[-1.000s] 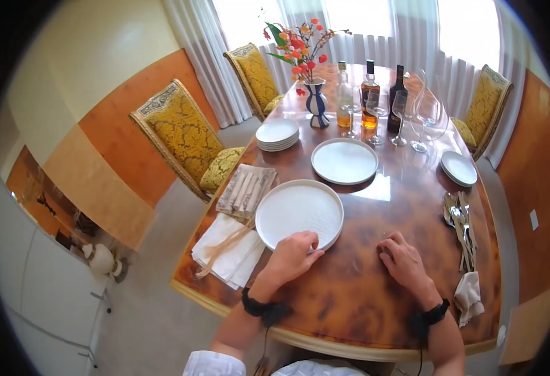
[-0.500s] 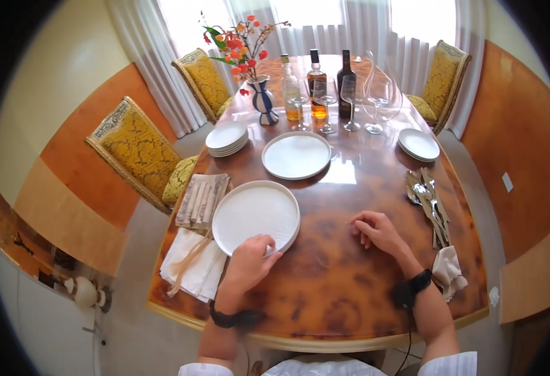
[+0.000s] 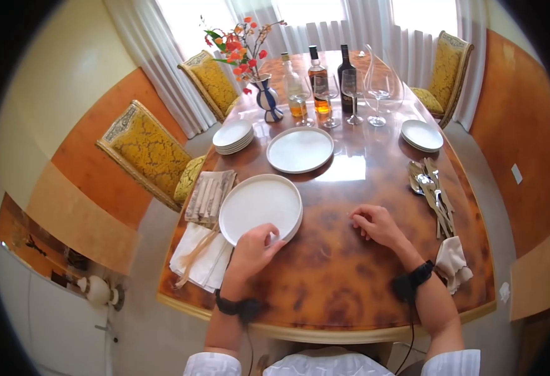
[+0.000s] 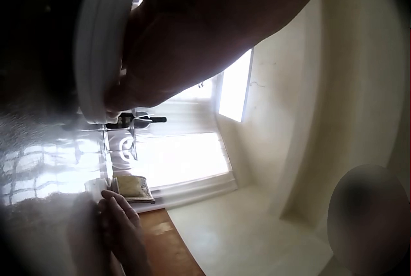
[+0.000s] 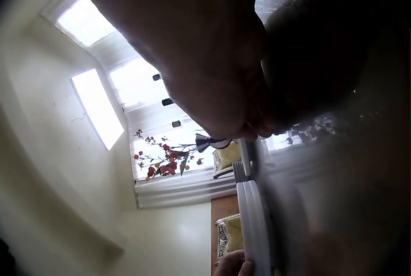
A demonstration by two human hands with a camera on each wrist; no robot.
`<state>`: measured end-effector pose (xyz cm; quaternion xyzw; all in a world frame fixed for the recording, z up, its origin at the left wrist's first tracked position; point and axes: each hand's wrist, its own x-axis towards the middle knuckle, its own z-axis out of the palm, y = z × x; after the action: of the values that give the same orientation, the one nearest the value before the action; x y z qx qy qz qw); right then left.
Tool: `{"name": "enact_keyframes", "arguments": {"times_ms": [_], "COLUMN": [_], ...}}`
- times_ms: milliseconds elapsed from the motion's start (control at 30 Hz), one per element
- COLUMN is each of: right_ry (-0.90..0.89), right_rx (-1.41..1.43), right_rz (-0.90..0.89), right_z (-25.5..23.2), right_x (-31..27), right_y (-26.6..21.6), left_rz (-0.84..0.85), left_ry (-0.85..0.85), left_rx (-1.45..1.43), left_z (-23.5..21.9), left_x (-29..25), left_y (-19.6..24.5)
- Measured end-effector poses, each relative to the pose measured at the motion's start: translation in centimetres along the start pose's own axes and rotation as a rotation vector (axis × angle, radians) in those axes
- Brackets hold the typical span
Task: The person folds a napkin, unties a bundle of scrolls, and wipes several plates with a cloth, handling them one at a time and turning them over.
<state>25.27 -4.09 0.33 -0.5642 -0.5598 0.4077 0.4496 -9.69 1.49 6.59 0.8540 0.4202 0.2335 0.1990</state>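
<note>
At the near side of the table, my left hand pinches the near right rim of a large white plate, its fingers bent over the edge. In the right wrist view this plate shows as the top of a stack of plates, with left fingertips at its edge. My right hand rests on the table to the right of the stack, fingers loosely bent and holding nothing. From the left wrist view, the right hand appears low over the glossy tabletop.
Patterned napkins and white napkins lie left of the stack. Cutlery lies at the right. Beyond are another large plate, small plates, several wine glasses, bottles and a flower vase.
The head view has swung to the right, so the table shifts left in it. My left hand stays at the plate's rim, and my right hand stays on the table with its fingers slightly turned.
</note>
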Motion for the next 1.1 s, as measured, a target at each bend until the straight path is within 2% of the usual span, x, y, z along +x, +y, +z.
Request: {"name": "enact_keyframes", "arguments": {"times_ms": [467, 700, 767, 867, 1000, 1100], "right_ry": [0.076, 0.140, 0.152, 0.137, 0.081, 0.107], "right_rx": [-0.221, -0.384, -0.420, -0.616, -0.529, -0.499], "right_rz": [-0.120, -0.305, -0.311, -0.522, -0.393, -0.374], "right_z": [0.7, 1.2, 1.8, 2.3, 2.0, 2.1], "right_x": [-0.3, -0.6, -1.2, -1.0, -0.8, -0.3], "right_y": [0.7, -0.4, -1.2, 0.6, 0.6, 0.9], "left_rz": [0.031, 0.122, 0.068, -0.002, -0.006, 0.117], "left_ry": [0.023, 0.051, 0.020, 0.040, 0.082, 0.038], "left_rx": [0.043, 0.060, 0.048, -0.041, -0.039, 0.117], "left_z": [0.4, 0.4, 0.1, -0.5, -4.3, -6.8], "left_x": [-0.4, -0.5, -0.5, -0.7, 0.4, 5.0], "left_y": [-0.2, -0.7, -0.3, -0.1, 1.4, -0.4]}}
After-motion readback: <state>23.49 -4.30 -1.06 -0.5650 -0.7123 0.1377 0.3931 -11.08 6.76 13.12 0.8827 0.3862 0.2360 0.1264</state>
